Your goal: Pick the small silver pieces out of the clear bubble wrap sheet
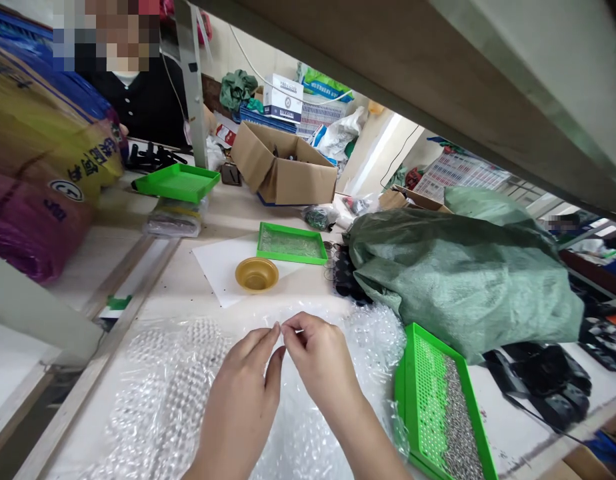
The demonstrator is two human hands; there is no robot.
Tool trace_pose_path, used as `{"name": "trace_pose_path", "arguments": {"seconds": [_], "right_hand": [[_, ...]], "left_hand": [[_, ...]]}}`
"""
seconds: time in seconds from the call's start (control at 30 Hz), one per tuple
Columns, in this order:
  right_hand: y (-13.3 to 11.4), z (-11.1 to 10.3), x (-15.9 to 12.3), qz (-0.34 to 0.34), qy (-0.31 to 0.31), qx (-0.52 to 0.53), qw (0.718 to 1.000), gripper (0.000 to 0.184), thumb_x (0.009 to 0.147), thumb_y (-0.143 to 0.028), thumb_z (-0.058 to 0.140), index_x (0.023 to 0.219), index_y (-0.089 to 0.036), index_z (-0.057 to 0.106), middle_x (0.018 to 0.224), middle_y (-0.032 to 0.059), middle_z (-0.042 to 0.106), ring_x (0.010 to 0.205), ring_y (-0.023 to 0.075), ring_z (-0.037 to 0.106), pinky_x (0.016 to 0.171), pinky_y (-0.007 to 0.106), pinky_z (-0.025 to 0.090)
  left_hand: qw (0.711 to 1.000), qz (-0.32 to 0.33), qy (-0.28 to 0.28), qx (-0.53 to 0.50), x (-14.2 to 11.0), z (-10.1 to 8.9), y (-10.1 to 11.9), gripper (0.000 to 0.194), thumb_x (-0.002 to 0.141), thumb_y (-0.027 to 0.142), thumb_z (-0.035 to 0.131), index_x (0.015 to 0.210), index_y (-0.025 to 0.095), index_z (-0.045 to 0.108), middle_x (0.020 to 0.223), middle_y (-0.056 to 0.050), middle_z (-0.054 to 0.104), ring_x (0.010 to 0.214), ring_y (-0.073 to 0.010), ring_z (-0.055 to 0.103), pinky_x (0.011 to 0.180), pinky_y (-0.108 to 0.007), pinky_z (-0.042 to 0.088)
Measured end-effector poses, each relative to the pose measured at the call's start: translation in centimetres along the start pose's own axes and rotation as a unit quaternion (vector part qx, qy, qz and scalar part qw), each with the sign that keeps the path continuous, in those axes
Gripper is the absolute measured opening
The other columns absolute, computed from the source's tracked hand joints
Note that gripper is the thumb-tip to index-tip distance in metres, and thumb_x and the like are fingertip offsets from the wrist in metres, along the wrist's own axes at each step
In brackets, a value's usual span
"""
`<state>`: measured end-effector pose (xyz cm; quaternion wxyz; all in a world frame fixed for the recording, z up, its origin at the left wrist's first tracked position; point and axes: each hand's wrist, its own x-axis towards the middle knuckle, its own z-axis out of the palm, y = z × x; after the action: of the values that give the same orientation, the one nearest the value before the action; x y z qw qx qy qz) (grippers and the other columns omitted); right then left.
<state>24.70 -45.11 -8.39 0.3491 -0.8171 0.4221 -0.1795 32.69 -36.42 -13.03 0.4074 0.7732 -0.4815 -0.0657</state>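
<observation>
My left hand (245,393) and my right hand (321,360) meet over a sheet of clear bubble wrap (173,393) on the table. The fingertips of both hands are pinched together around something tiny that I cannot make out. Just beyond them sits a small yellow bowl (257,274) on a white sheet (218,270). A green mesh tray (441,407) holding several small grey metal parts lies to the right of my right wrist.
A second green tray (291,243) lies behind the bowl, a third (177,181) farther back left. A bulky green sack (463,267), an open cardboard box (283,170), coloured sacks (43,153) and a person in dark clothes (138,100) surround the table. A shelf (438,73) overhangs.
</observation>
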Motion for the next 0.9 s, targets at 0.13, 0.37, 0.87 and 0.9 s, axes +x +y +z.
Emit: {"name": "trace_pose_path", "arguments": {"seconds": [0.13, 0.37, 0.87, 0.9], "right_hand": [[0.2, 0.0, 0.0, 0.000, -0.001, -0.010, 1.000, 0.012, 0.079, -0.013, 0.053, 0.070, -0.019, 0.057, 0.066, -0.0022, 0.062, 0.059, 0.0120, 0.056, 0.058, 0.024, 0.037], [1.7, 0.8, -0.2, 0.059, -0.031, 0.205, 0.977, 0.014, 0.082, -0.030, 0.052, 0.075, -0.019, 0.059, 0.067, -0.0013, 0.063, 0.062, 0.0140, 0.060, 0.061, 0.026, 0.050], [2.4, 1.0, -0.9, 0.035, -0.031, 0.153, 0.987, 0.024, 0.082, -0.033, 0.051, 0.090, -0.020, 0.070, 0.081, 0.0031, 0.071, 0.070, 0.0188, 0.064, 0.069, 0.033, 0.054], [2.4, 1.0, -0.9, 0.033, -0.036, 0.156, 0.987, 0.025, 0.082, -0.034, 0.051, 0.090, -0.021, 0.071, 0.081, 0.0030, 0.071, 0.071, 0.0189, 0.065, 0.069, 0.033, 0.054]], "left_hand": [[0.999, -0.006, 0.007, -0.030, 0.1, -0.3, 0.2, 0.032, 0.089, 0.027, 0.040, 0.105, 0.021, 0.067, 0.099, -0.002, 0.070, 0.088, -0.0198, 0.065, 0.074, -0.034, 0.052], [0.989, -0.092, -0.005, -0.118, 0.6, -0.7, -0.2, 0.025, 0.086, 0.038, 0.049, 0.094, 0.025, 0.068, 0.093, 0.001, 0.071, 0.085, -0.0177, 0.066, 0.072, -0.032, 0.052], [0.993, -0.053, -0.002, -0.103, -0.2, -0.1, -0.2, 0.027, 0.090, 0.026, 0.043, 0.100, 0.021, 0.067, 0.095, -0.001, 0.070, 0.086, -0.0185, 0.065, 0.075, -0.035, 0.053], [0.993, -0.050, -0.004, -0.102, -0.2, 0.0, -0.2, 0.027, 0.091, 0.026, 0.043, 0.100, 0.021, 0.068, 0.095, -0.001, 0.070, 0.085, -0.0182, 0.065, 0.074, -0.034, 0.054]]}}
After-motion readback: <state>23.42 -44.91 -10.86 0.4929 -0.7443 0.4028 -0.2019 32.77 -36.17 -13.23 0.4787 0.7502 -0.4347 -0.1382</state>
